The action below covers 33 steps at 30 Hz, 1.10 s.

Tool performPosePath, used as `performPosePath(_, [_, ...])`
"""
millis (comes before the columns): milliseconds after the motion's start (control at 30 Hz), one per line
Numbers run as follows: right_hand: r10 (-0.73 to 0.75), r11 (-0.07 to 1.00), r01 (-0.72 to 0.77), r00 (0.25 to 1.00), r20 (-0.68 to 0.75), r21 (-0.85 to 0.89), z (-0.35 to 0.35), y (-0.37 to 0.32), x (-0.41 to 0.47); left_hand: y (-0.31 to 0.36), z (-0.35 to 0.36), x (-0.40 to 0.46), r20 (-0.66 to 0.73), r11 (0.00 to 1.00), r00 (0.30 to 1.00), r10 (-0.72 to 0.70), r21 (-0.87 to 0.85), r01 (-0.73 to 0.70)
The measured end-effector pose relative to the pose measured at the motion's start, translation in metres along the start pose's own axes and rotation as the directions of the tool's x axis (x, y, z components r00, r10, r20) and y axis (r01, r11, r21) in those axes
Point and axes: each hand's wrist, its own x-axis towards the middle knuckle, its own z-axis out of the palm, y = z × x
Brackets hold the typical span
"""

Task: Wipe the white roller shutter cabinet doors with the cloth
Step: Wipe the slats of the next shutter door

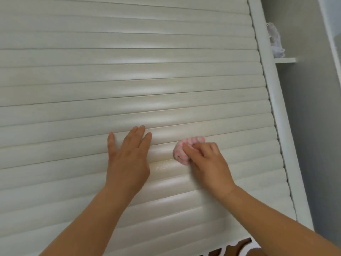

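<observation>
The small pink-and-white striped cloth (186,150), bunched into a wad, sits against the white ribbed roller shutter door (129,74) on a slat in its lower middle part, right of centre. The right hand (206,161) holds it with fingers curled over the wad and the thumb tucked into it, pressing it onto the curved slat; balling the cloth likely gives a firm pad that reaches into the grooves between slats. Just left of the cloth, on the slat below, lies a patch of pale yellowish specks (164,165), probably dried grime, though the view is too soft to be sure. The left hand (127,156) lies flat on the door beside it, fingers straight and nearly together, thumb spread wide, holding nothing; it seems to steady the flexible slats against the rubbing. The slats look glossy, faintly grained, off-white. To the right runs the white cabinet frame (276,111), then a small shelf (285,60) bearing something white and lacy (275,41).
</observation>
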Motion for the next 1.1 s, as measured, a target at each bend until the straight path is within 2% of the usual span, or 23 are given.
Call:
performPosePath(33, [0.051, 0.998, -0.053, 0.998, -0.045, -0.038, -0.004, 0.007, 0.006, -0.005, -0.002, 0.0, -0.003, 1.0, 1.0, 0.0, -0.001, 0.0])
performPosePath(67, [0.197, 0.979, -0.201, 0.976, -0.096, -0.031, -0.007, 0.013, 0.014, -0.009, -0.004, -0.001, -0.006, 1.0, 1.0, -0.004, 0.001, 0.004])
performPosePath(133, [0.441, 0.887, -0.455, 0.886, -0.144, -0.08, -0.006, 0.019, 0.026, -0.015, -0.006, -0.002, -0.015, 1.0, 1.0, -0.006, -0.001, 0.006])
performPosePath(200, [0.56, 0.827, -0.562, 0.819, -0.127, 0.025, 0.002, 0.009, 0.037, -0.021, -0.006, -0.004, -0.03, 1.0, 1.0, -0.004, -0.019, 0.003])
performPosePath(300, [0.574, 0.819, -0.571, 0.809, -0.13, 0.066, 0.018, -0.024, 0.053, -0.028, -0.003, -0.007, -0.068, 0.999, 0.997, 0.025, -0.023, -0.026])
performPosePath(467, [0.275, 0.961, -0.274, 0.957, -0.096, 0.025, 0.03, -0.09, 0.073, -0.033, -0.002, -0.015, -0.134, 0.999, 0.991, -0.004, -0.039, -0.001])
performPosePath(600, [0.116, 0.992, -0.116, 0.993, -0.001, 0.059, 0.038, -0.119, 0.08, -0.047, -0.002, -0.022, -0.208, 0.996, 0.976, -0.06, -0.078, 0.044])
performPosePath(700, [-0.048, 0.998, 0.045, 0.997, 0.065, 0.044, 0.031, -0.104, 0.08, -0.054, -0.004, -0.025, -0.242, 0.996, 0.968, -0.061, -0.077, 0.044])
performPosePath(733, [-0.059, 0.998, 0.056, 0.995, 0.078, 0.034, 0.026, -0.093, 0.079, -0.055, -0.005, -0.026, -0.256, 0.997, 0.965, -0.052, -0.075, 0.033])
performPosePath(767, [-0.012, 0.999, 0.009, 0.998, 0.068, 0.04, 0.021, -0.08, 0.078, -0.056, -0.007, -0.026, -0.272, 0.997, 0.961, -0.044, -0.08, 0.022])
performPosePath(833, [0.227, 0.969, -0.229, 0.973, 0.031, 0.089, 0.01, -0.055, 0.078, -0.059, -0.01, -0.026, -0.309, 0.995, 0.95, -0.038, -0.095, 0.009])
performPosePath(900, [0.498, 0.86, -0.494, 0.867, 0.0, 0.128, 0.003, -0.032, 0.082, -0.061, -0.012, -0.025, -0.349, 0.992, 0.936, -0.043, -0.122, -0.001])
performPosePath(967, [0.664, 0.742, -0.647, 0.746, -0.053, 0.175, 0.002, -0.026, 0.095, -0.066, -0.013, -0.022, -0.363, 0.989, 0.93, -0.048, -0.149, -0.007])
performPosePath(1033, [0.699, 0.714, -0.691, 0.713, -0.051, 0.115, 0.008, -0.035, 0.109, -0.07, -0.014, -0.019, -0.335, 0.983, 0.94, -0.057, -0.181, -0.005])
performPosePath(1100, [0.642, 0.766, -0.638, 0.766, -0.035, 0.082, 0.017, -0.056, 0.118, -0.076, -0.016, -0.017, -0.296, 0.976, 0.953, -0.07, -0.216, 0.005])
